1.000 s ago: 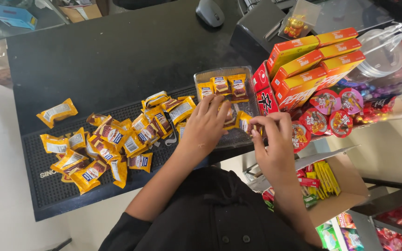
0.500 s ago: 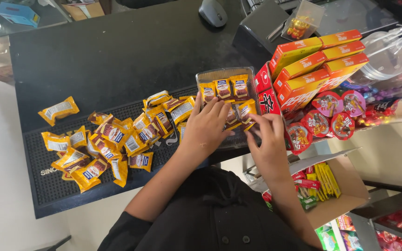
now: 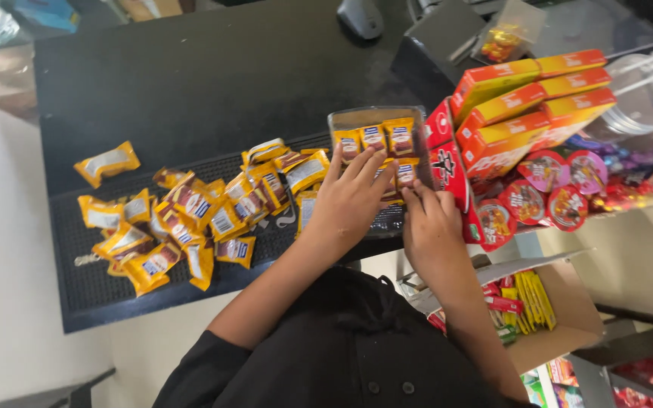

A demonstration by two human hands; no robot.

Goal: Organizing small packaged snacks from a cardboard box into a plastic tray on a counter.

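Yellow candy packets (image 3: 378,140) stand in a row inside a clear plastic box (image 3: 376,117) that sits on the black counter (image 3: 213,75), just left of a stack of red and orange cartons (image 3: 527,98). Both hands work at the near side of that box. The left hand (image 3: 349,198) lies over its front with the fingers spread and resting on the packets, and no clear pinch on any single one can be made out. The right hand (image 3: 431,227) sits just beside it, its fingertips (image 3: 411,190) pressed against a yellow packet (image 3: 406,172) at the box's right front corner; whether they actually clasp it cannot be told from this angle. To the left, on a ribbed black mat (image 3: 77,279), a loose heap of matching yellow packets (image 3: 198,219) spreads across the counter, with one stray packet (image 3: 106,162) lying apart at the far left. Round red-lidded tubs (image 3: 546,193) are stacked below the cartons on the right. Lower still, an open cardboard box (image 3: 561,317) holds thin red and yellow sticks. Black sleeves and a dark top fill the bottom of the view.
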